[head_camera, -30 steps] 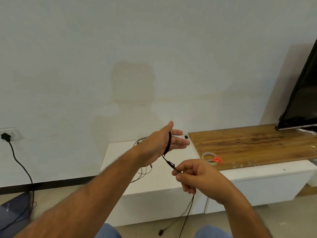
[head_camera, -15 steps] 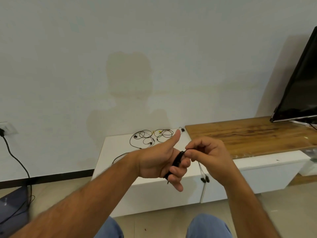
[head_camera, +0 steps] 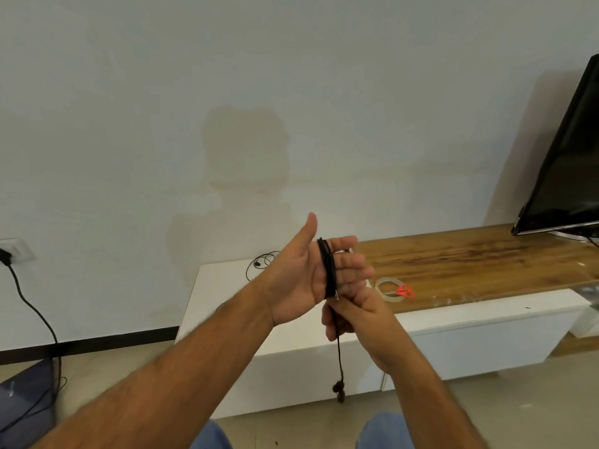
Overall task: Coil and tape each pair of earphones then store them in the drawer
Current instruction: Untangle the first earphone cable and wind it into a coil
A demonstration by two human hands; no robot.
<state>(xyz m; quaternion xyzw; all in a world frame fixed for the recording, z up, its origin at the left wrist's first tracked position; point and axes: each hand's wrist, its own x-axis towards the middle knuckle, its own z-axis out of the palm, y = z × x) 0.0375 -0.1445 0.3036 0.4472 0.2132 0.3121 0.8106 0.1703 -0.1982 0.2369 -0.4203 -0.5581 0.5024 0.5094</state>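
Holding our left hand (head_camera: 303, 280) up flat, we keep its fingers (head_camera: 351, 265) straight and close together, thumb sticking up, and the black earphones (head_camera: 330, 270) are wound around those fingers in a few loops. Just below, our right hand (head_camera: 355, 315) curls its fingers around the loose end of the cord, and the two buds (head_camera: 339, 391) hang down from it. Farther away, more earphones (head_camera: 262, 261) lie on the white cabinet (head_camera: 227, 286). To the right, a roll of clear tape (head_camera: 389, 288) and red scissors (head_camera: 405, 290) sit on the wooden top (head_camera: 470, 257).
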